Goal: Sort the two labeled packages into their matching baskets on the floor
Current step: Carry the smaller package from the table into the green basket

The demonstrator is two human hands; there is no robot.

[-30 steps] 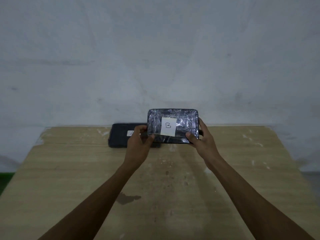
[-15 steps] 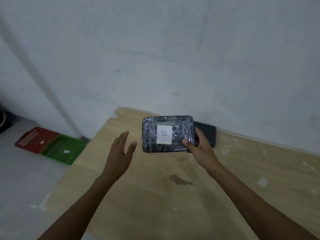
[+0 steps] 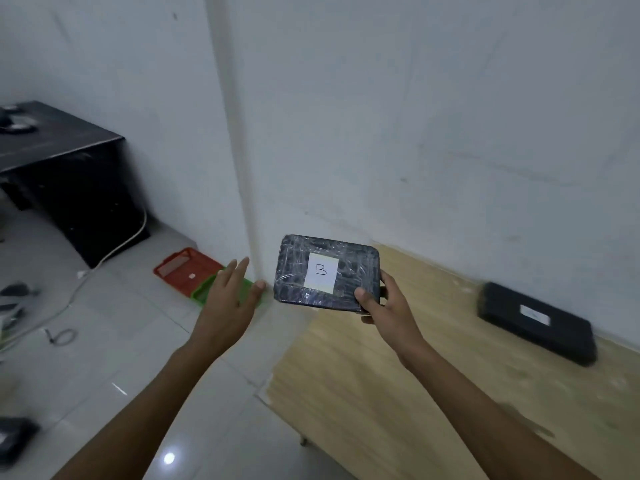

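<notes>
My right hand [image 3: 386, 308] grips the lower right corner of a dark plastic-wrapped package [image 3: 298, 271] with a white label marked B, held in the air over the table's left end. My left hand [image 3: 227, 299] is open, fingers spread, apart from the package on its left. A second dark package [image 3: 538, 322] with a white label lies on the wooden table [image 3: 398, 393] by the wall. On the floor by the wall corner stand a red basket [image 3: 180, 268] and a green basket [image 3: 202, 291] side by side; my left hand hides most of the green one.
A black desk [image 3: 65, 161] stands at the left wall, with a white cable [image 3: 114, 251] trailing over the tiled floor. Dark objects lie at the left edge of the floor. A white wall corner post rises just behind the baskets.
The view has swung left, bringing the baskets and the floor closer. My left hand let go of the B package a second ago and stays open; my right hand carries the package leftward.
</notes>
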